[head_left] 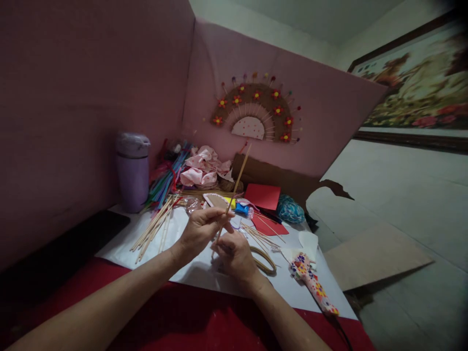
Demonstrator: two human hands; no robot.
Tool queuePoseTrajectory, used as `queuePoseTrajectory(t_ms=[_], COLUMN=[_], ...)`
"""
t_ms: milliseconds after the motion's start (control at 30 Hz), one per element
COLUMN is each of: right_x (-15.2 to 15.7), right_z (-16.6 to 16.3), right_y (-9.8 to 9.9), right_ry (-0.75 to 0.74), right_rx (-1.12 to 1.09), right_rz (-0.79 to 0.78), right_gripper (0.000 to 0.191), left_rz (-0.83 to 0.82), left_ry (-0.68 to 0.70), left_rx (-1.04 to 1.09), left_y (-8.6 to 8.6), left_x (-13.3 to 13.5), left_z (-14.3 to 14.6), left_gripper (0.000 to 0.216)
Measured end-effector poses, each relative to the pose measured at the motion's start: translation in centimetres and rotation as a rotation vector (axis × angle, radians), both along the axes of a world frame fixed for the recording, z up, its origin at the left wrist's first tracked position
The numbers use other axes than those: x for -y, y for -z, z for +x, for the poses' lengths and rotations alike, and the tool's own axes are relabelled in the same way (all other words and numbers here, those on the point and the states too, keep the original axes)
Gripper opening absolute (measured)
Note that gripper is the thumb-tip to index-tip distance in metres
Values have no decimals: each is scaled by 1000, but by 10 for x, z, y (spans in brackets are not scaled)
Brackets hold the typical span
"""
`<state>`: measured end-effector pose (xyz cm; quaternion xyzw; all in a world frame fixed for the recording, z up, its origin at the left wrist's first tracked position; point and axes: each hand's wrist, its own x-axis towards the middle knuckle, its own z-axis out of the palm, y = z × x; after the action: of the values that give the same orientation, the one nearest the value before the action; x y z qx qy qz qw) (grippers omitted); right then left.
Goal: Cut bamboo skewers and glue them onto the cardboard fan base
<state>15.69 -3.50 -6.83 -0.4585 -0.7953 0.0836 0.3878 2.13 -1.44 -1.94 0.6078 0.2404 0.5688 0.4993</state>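
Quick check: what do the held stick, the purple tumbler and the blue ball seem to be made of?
Held stick: likely bamboo or wood, unpainted, judging by its pale tan colour.
Purple tumbler: plastic or coated metal; its smooth, evenly coloured body leaves that open.
Blue ball: probably yarn, soft-looking, since wound strands in lighter and darker blue show.

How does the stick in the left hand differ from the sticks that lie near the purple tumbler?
The held stick is single; the loose sticks form a bunch. The held stick slants upward in the left hand, with the right hand at its lower part, while the loose sticks lie on the white sheet. Both look thin, straight and light tan.
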Motion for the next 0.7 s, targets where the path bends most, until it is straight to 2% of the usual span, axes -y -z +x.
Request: queuePoseTrajectory(t_ms=[133,200,400,700], right_x=[0,-1,-1,0], right_z=[-1,-1,-3,-4], right_y=[0,-1,-1,-2], right_ry=[12,8,38,73], right_rx=[29,31,25,63], right_rz=[4,8,18,29], right_gripper=[12,10,14,18], left_rz=[-72,-95,-101,-48], left_ry=[150,175,45,50], left_rx=[13,20,27,-13], left_y=[-6,-8,-11,-17], left_x=[-1,-1,-1,0], left_z=[-2,-2,0,2], left_gripper=[30,31,31,32])
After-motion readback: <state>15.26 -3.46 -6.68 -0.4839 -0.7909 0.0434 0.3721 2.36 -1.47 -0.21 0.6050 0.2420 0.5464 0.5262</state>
